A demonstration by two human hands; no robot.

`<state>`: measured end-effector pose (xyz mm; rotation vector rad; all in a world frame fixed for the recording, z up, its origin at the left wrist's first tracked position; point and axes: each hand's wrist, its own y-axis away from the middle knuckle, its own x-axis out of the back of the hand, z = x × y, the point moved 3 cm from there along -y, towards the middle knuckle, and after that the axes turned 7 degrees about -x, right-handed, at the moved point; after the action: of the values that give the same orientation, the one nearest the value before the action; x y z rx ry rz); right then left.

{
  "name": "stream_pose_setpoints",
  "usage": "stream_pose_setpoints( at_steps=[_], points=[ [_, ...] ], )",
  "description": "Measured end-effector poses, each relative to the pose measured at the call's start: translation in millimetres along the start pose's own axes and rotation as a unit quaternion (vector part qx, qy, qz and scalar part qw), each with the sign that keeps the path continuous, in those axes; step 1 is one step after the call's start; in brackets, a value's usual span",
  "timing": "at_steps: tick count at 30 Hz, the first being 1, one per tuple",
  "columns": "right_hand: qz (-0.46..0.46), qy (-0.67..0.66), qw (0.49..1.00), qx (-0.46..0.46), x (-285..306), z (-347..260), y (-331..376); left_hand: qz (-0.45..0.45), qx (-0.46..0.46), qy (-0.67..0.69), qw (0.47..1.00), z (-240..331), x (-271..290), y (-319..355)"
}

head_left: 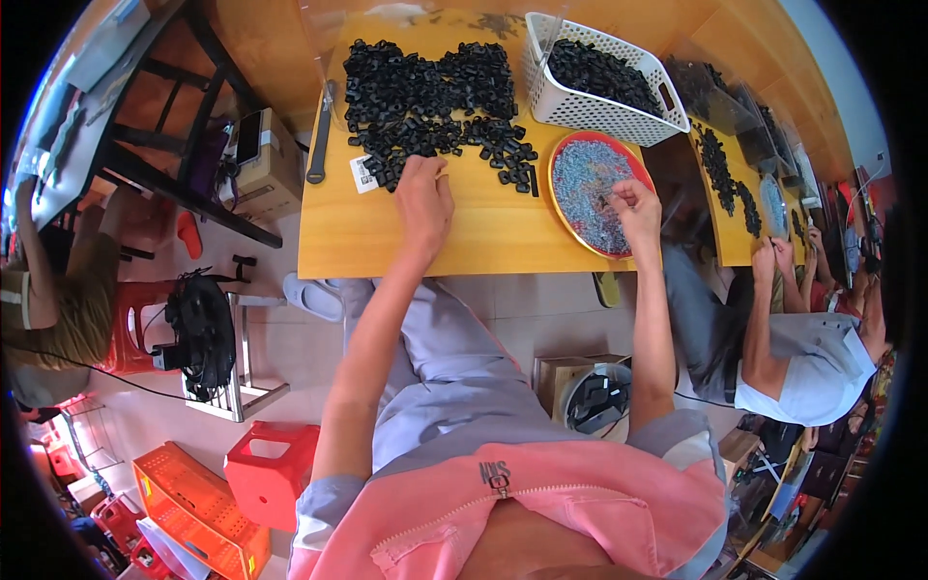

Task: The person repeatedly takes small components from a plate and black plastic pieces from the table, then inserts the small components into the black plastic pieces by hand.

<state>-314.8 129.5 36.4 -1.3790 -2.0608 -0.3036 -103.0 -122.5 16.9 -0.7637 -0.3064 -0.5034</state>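
On the wooden table, a broad heap of small black plastic parts [425, 92] spreads across the far side. My left hand [425, 200] is at the heap's near edge, its fingers curled closed among the nearest pieces. Whatever those fingers grip is hidden. To the right, a round tray [555, 184] with a red and gold rim holds many tiny translucent bluish pieces [590, 184]. Over the tray's right part is my right hand [638, 215], thumb and fingertips pinched together. Anything in that pinch is too small to name.
A white perforated basket [609, 121] full of black parts stands at the back right. A dark flat metal tool [318, 145] and a white label [363, 175] lie left of the heap. Another person [802, 358] works at a table on the right; a red stool [271, 474] stands lower left.
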Motion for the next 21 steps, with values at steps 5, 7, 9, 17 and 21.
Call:
stream_pose_setpoints(
  at_steps=[5, 7, 9, 17, 21],
  points=[
    [-0.017, -0.008, 1.0, -0.016, 0.7, 6.1, 0.1, -0.053, -0.047, -0.184, 0.98, -12.1, -13.3, -7.7],
    [-0.033, -0.048, 0.998, -0.035, -3.8, 9.0, -1.7, -0.049, -0.075, -0.237, 0.968, -14.6, -13.0, -5.8],
    [-0.03, -0.075, 0.996, -0.035, -3.5, 7.1, -2.2, -0.038, -0.09, -0.222, 0.97, -11.2, -10.5, -5.0],
    [-0.015, -0.127, 0.99, -0.051, 1.0, 9.3, -0.2, -0.062, 0.169, 0.278, 0.943, 10.5, -18.4, 21.7],
    [0.014, -0.052, 0.998, -0.023, -6.4, -6.9, 1.4, -0.05, 0.178, 0.331, 0.926, -0.3, -23.4, 39.4]
  ],
)
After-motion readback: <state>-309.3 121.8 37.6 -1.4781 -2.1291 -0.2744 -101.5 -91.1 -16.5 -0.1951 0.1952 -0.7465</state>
